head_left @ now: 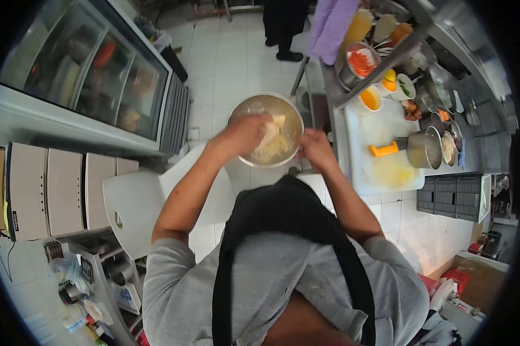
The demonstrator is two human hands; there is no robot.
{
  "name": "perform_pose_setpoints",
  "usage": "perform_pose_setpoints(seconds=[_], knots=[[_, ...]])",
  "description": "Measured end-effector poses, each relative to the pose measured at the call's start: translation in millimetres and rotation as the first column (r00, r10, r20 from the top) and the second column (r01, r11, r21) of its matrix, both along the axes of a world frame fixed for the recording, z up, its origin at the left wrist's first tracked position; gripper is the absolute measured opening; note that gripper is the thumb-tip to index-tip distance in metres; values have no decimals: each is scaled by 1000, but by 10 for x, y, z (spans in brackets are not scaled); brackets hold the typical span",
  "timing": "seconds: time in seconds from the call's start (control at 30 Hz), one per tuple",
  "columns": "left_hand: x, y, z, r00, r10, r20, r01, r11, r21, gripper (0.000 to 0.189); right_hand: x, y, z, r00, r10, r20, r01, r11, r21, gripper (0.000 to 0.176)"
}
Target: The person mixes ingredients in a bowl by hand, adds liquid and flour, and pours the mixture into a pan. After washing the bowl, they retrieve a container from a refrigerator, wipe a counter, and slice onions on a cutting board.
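Observation:
A round metal bowl [242, 112] sits in front of me, holding pale yellow shredded food [271, 151]. My left hand [245, 132] reaches into the bowl from the left, its fingers closed around a pale chunk of the food [278, 122]. At the bowl's right rim, my right hand [314, 147] grips the edge. I wear a grey shirt and a black apron.
A white cutting board [386, 132] on the right counter carries a pot with an orange handle [424, 149] and small bowls of sauces [370, 99]. A glass-topped freezer [93, 75] stands left, a white chair [139, 202] below it. Another person's feet [283, 49] stand on the tiled floor ahead.

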State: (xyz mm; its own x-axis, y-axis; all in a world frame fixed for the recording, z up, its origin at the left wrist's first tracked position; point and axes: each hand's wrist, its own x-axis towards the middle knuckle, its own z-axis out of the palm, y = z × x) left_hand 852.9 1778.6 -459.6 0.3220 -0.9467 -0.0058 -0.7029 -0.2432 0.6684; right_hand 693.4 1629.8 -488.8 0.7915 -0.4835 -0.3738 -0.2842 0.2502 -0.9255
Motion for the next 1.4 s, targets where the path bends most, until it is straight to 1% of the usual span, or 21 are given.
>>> perform_pose_setpoints(seconds=[0.03, 0.1, 0.2, 0.33, 0.4, 0.43, 0.5, 0.53, 0.6, 0.73, 0.77, 0.8, 0.83, 0.9, 0.97, 1.03, 1.13, 1.2, 1.27, 1.37, 1.4], knots=[[103, 36, -6, 1000, -12, -17, 12, 1000, 11, 24, 135, 14, -39, 999, 33, -37, -34, 999, -42, 15], [338, 32, 16, 999, -31, -44, 32, 999, 22, 23, 473, -6, -35, 1000, 19, 10, -19, 998, 62, 14], [804, -20, -48, 952, 116, -283, -113, 993, 26, 20, 972, -152, -52, 998, 55, -20, -54, 997, 54, 14], [1563, -301, -437, 966, 230, -121, -234, 972, -22, 20, 1773, -410, -262, 997, 72, -37, -70, 996, 60, 13], [1872, -533, -663, 979, 193, -64, -195, 981, -12, 17, 2231, -610, -471, 996, 78, -44, -76, 997, 31, 11], [2051, -695, -721, 987, 156, -25, -156, 988, -11, 16, 2447, -671, -373, 994, 102, -45, -104, 994, -41, 11], [2421, -973, -740, 984, 178, -7, -177, 982, 68, 14, 2899, -903, -652, 998, 63, 5, -63, 998, 19, 12], [2655, -1137, -716, 993, 91, 69, -97, 991, 94, 16, 3120, -1035, -616, 999, 52, -10, -52, 998, -19, 13], [3039, -1448, -687, 997, 7, 77, -15, 995, 101, 13, 3423, -1282, -541, 997, 40, -69, -47, 994, -99, 15], [3574, -2062, -671, 998, -56, -23, 56, 998, -23, 7, 3944, -1716, -263, 995, -95, -13, 93, 990, -107, 18], [3691, -2242, -656, 996, -83, -35, 82, 996, -42, 7, 4019, -1848, -343, 992, -123, -28, 118, 984, -130, 17], [3790, -2426, -720, 991, -131, -1, 131, 991, 19, 11, 4040, -2031, -523, 988, -153, -37, 146, 977, -154, 16], [3895, -2612, -758, 984, -174, -32, 175, 984, 44, 13, 4062, -2197, -642, 981, -186, -48, 175, 969, -175, 16], [4118, -2922, -859, 957, -266, -116, 278, 955, 104, 16, 4139, -2397, -704, 954, -288, -78, 280, 955, -101, 16], [4507, -3334, -953, 891, -378, -250, 398, 917, 30, 18, 4228, -2603, -657, 917, -384, -111, 372, 921, -116, 16], [4876, -3788, -840, 827, -420, -375, 438, 898, -40, 18, 4432, -2744, -443, 855, -511, -91, 507, 859, -71, 16], [5242, -4296, -414, 862, -466, -197, 487, 871, 70, 17, 4733, -2899, -415, 769, -636, -68, 634, 772, -48, 16], [5417, -4518, -406, 783, -612, -112, 620, 754, 217, 15, 4952, -3006, -412, 712, -698, -77, 694, 716, -73, 16], [5520, -4642, -360, 693, -721, 5, 673, 650, 353, 11, 5162, -3077, -384, 647, -758, -79, 748, 651, -130, 15], [5720, -4775, -405, 611, -791, 28, 752, 591, 291, 10, 5421, -3136, -412, 570, -818, -80, 803, 575, -156, 14], [5766, -4784, -405, 624, -781, 21, 753, 609, 249, 9, 5476, -3141, -444, 548, -833, -82, 818, 553, -156, 14]])
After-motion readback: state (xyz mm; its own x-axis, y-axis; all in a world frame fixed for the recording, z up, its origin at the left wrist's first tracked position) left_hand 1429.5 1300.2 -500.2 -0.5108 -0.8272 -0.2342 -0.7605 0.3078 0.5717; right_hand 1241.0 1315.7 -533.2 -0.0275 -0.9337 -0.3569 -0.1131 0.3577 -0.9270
